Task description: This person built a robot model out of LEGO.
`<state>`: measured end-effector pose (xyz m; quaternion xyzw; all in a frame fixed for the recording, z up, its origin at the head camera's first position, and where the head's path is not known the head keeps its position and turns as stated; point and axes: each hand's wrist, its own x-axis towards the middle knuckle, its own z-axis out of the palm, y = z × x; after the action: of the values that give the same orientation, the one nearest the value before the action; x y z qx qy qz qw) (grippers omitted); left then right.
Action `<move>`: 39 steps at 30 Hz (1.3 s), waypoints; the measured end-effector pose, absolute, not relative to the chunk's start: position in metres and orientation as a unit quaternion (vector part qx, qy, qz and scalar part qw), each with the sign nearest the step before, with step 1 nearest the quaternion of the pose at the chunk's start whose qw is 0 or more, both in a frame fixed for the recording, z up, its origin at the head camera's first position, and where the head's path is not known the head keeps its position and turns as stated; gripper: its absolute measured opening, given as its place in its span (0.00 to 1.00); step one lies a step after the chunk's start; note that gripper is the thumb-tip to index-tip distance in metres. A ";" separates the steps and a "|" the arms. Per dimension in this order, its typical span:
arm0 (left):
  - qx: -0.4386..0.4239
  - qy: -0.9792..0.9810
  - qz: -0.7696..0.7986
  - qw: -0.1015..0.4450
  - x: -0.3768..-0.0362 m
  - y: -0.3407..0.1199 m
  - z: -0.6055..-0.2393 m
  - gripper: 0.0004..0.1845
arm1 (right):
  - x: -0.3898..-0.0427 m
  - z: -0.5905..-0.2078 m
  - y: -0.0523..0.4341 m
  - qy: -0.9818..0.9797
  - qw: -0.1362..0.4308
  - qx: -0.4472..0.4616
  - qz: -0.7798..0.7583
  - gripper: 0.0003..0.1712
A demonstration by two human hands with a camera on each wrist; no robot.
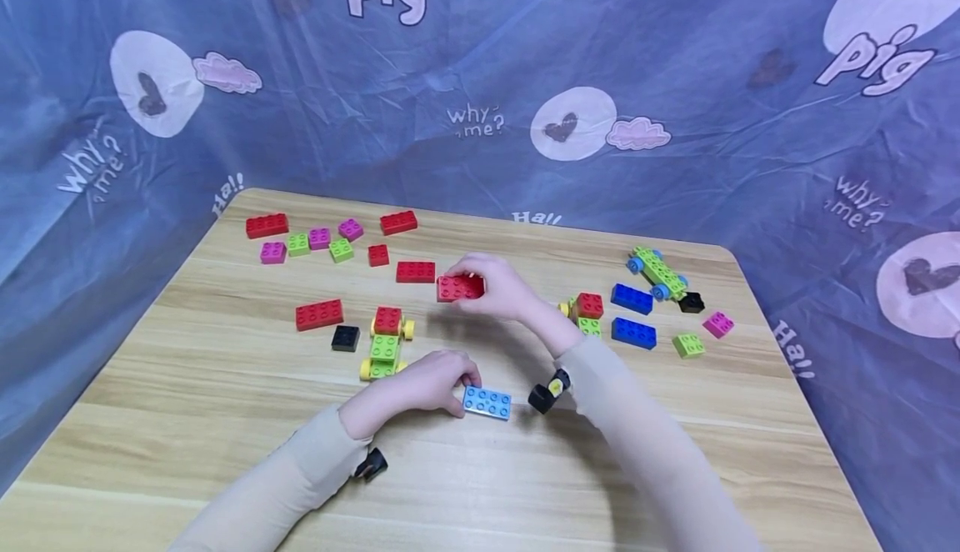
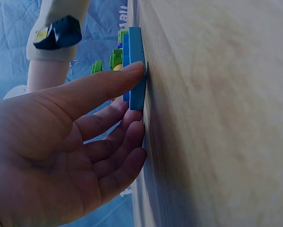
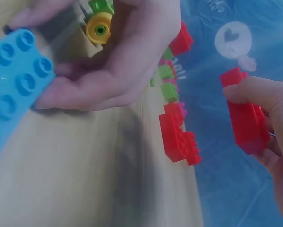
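Note:
Between the thumb and fingers of my left hand [image 1: 433, 381] is one end of a light blue toy brick [image 1: 487, 403], studs up, low over the wood table. The left wrist view shows the thumb along the side of this brick [image 2: 137, 45]. Farther out, my right hand [image 1: 497, 287] grips a long red brick [image 1: 456, 288]. In the right wrist view the red brick [image 3: 245, 116] is raised off the table. Just beyond the left hand stands a lime toy car [image 1: 385, 347] with yellow wheels and a red brick on it.
A second yellow-wheeled car [image 1: 589, 305] is partly hidden by the right forearm. Blue bricks [image 1: 633, 333] and a lime chassis [image 1: 658, 271] with blue wheels lie right. Several red, pink and lime bricks [image 1: 298, 244] are at the back left. A black brick [image 1: 345, 338] sits near the first car.

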<state>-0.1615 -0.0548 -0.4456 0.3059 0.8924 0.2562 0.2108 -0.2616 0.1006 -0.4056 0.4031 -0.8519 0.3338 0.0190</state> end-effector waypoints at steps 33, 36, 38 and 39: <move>0.290 0.895 0.258 0.221 -0.161 -0.052 -0.444 0.18 | -0.175 -0.434 0.173 -0.878 -0.087 0.329 0.338 0.17; 0.286 0.894 0.263 0.222 -0.160 -0.052 -0.444 0.18 | -0.171 -0.438 0.175 -0.879 -0.095 0.324 0.337 0.18; 0.284 0.894 0.264 0.223 -0.160 -0.052 -0.444 0.18 | -0.169 -0.440 0.177 -0.877 -0.100 0.328 0.336 0.18; 0.283 0.894 0.265 0.224 -0.160 -0.053 -0.444 0.18 | -0.168 -0.441 0.178 -0.876 -0.102 0.331 0.335 0.18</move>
<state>-0.1597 -0.0526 -0.4443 0.2833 0.8942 0.2648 0.2236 -0.1678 0.1777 -0.4407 0.3314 -0.8762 0.3347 -0.1021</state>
